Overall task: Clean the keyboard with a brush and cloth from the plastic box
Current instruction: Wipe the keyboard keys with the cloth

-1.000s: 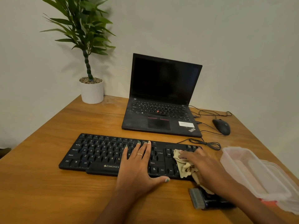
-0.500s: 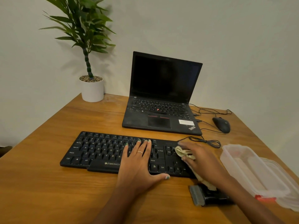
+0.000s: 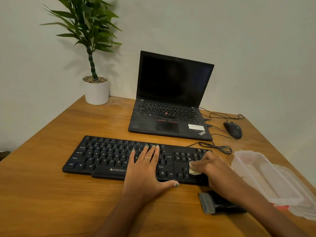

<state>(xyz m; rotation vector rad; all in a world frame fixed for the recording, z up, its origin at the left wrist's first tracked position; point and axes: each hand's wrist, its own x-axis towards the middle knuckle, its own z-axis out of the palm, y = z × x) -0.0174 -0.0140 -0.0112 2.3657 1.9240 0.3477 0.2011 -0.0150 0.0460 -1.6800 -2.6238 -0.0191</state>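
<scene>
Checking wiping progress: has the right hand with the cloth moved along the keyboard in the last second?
Yes. The right hand with the cloth has slid rightward along the keyboard, from just right of the Enter column toward its right end, nearer the plastic box.

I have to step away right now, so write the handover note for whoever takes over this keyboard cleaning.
Left hand: flat, fingers straight, pressing on the keyboard to steady it.
Right hand: holding the cloth against the keys beside the arrow cluster, at the right end.
Brush: lying on the table near the keyboard's front right corner, partly under the right forearm.
Plastic box: open, at the right, on its lid.
Done: tools taken out; cloth wipe under way.
Left: finish wiping; how much is already clean cannot be told.
</scene>
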